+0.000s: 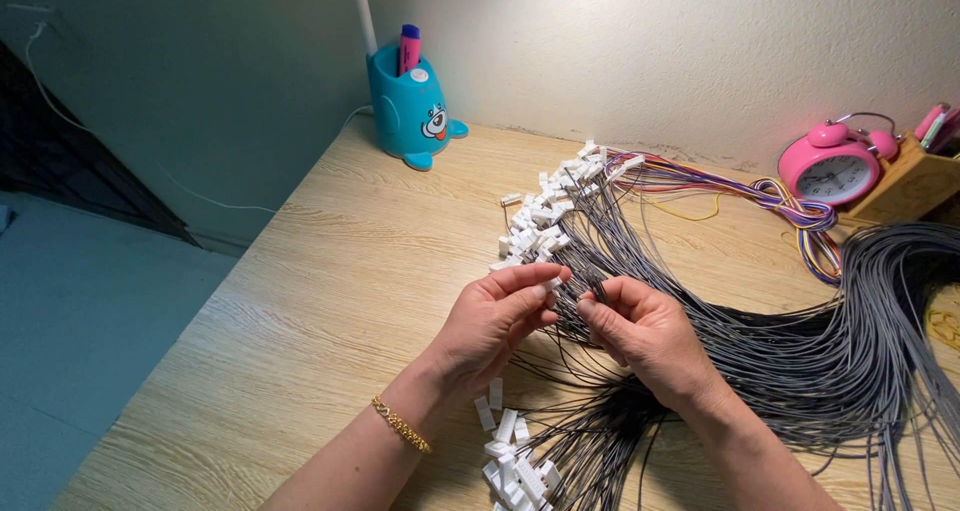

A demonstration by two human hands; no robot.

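Observation:
My left hand (495, 323), with a gold bracelet on the wrist, pinches a small white plastic connector (550, 285) between thumb and fingers. My right hand (645, 333) faces it a few centimetres away and pinches thin grey wires (590, 296) at its fingertips. Both hands hover above a big bundle of grey wires (820, 351) that fans across the wooden desk (330, 301). Several white connectors (545, 206) lie at the wire ends beyond my hands, and more white connectors (512, 461) lie below my left wrist.
A teal animal-shaped pen holder (412, 111) with a pink marker stands at the back by the wall. A pink alarm clock (832, 166) and a wooden organiser (915, 181) sit at the back right. Coloured wires (740, 186) run along the far edge. The desk's left edge drops to the floor.

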